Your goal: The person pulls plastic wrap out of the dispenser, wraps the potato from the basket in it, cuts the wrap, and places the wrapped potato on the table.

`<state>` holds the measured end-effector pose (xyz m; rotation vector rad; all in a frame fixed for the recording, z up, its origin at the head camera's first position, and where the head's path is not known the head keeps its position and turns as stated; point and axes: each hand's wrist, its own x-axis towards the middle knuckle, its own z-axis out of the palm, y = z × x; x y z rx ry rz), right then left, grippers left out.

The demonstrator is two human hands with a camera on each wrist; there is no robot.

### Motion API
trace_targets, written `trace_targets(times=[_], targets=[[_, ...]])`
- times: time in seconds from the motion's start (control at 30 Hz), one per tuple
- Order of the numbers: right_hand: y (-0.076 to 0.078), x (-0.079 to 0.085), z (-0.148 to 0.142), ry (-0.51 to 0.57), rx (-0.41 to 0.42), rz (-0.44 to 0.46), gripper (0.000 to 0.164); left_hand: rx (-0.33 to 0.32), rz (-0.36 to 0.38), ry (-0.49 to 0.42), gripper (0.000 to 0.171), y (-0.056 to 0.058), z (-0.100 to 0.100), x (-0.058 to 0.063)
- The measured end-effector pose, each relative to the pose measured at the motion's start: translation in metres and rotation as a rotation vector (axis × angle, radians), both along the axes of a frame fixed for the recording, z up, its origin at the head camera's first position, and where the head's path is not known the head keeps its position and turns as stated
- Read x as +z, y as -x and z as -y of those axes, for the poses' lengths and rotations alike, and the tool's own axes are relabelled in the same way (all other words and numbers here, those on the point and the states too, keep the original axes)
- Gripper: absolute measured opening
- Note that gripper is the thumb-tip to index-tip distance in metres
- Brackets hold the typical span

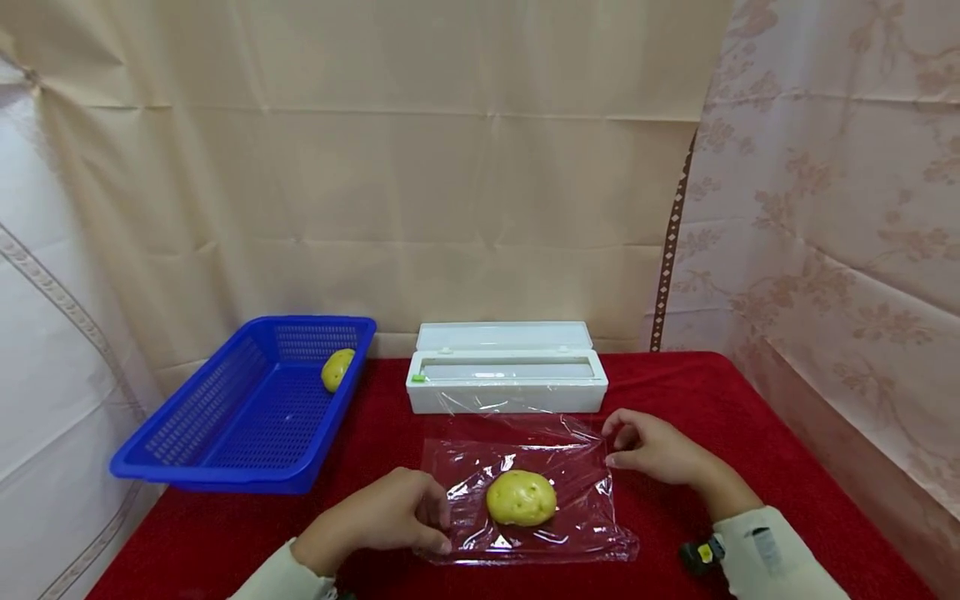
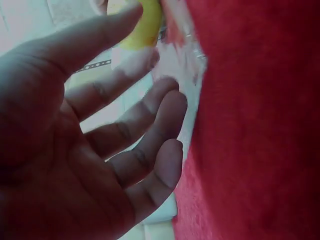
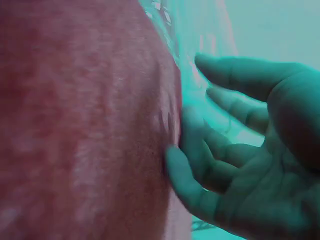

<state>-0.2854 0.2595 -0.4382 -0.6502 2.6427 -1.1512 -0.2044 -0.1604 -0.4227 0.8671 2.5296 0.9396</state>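
Observation:
A yellow potato [image 1: 521, 498] lies on a sheet of clear plastic wrap [image 1: 581, 533] spread over the red cloth. My left hand [image 1: 405, 510] is at the wrap's left edge, thumb apart from the loosely bent fingers. In the left wrist view, nothing sits between that thumb and the fingers [image 2: 167, 115]; the potato [image 2: 145, 27] shows beyond them. By the wrap's upper right edge is my right hand [image 1: 660, 450], its fingers relaxed and holding nothing in the right wrist view. Whether either hand's fingertips touch the film, I cannot tell.
Behind the wrap stands a white wrap dispenser box [image 1: 510, 398] with its lid [image 1: 504, 336] raised and a small green piece [image 1: 418, 378] at its left. On the left, a blue plastic basket [image 1: 322, 454] holds another potato [image 1: 337, 369]. Curtains hang behind the red-covered table [image 1: 675, 379].

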Motion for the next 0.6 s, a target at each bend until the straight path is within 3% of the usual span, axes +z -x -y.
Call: trace_targets(times=[0.1,0.17,0.27,0.33,0.43,0.6], targets=[[-0.012,0.004,0.008,-0.11,0.051,-0.128,0.024,-0.033,0.004,0.029,0.023,-0.008,0.003,-0.001],[-0.023,0.007,0.013,-0.137,0.152,-0.156,0.019,-0.045,-0.028,0.067,0.026,-0.012,0.003,-0.001],[-0.042,0.01,0.018,-0.132,0.328,-0.129,0.018,-0.058,-0.083,0.117,0.028,-0.015,0.002,-0.001],[-0.054,0.011,0.021,-0.132,0.4,-0.08,0.021,-0.066,-0.12,0.149,0.028,-0.016,0.0,0.0],[-0.067,0.01,0.021,-0.157,0.431,-0.03,0.024,-0.077,-0.174,0.205,0.026,-0.017,0.0,-0.001],[-0.076,0.004,0.017,-0.167,0.426,-0.071,0.026,-0.101,-0.24,0.24,0.024,-0.017,0.001,-0.003]])
